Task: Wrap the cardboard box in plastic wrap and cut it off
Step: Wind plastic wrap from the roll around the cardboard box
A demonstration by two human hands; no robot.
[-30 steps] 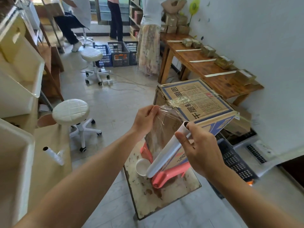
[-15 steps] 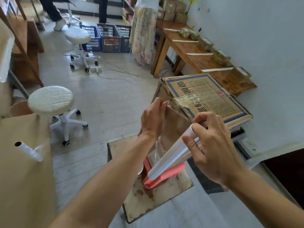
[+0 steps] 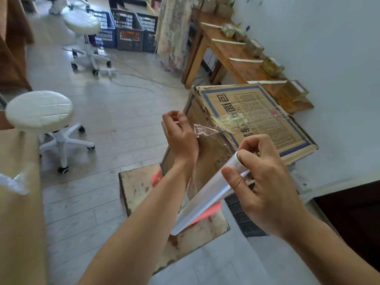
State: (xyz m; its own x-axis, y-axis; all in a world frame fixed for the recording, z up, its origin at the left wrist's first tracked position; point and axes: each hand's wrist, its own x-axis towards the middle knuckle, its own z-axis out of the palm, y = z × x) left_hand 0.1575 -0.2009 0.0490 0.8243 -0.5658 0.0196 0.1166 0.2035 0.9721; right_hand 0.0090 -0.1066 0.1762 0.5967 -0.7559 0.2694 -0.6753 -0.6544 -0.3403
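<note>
Plastic wrap roll (image 3: 207,199) gripped in R hand (image 3: 265,192); L hand (image 3: 181,136) loosely curled, empty, beside cardboard box (image 3: 253,118).

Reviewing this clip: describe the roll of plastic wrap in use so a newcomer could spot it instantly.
Start at the large printed cardboard box in the middle of the view. Just below its near corner, the right hand grips the upper end of the roll of plastic wrap, which slants down toward the left. Unlike the blurred spare roll at the far left, it trails clear film toward the box.
</note>
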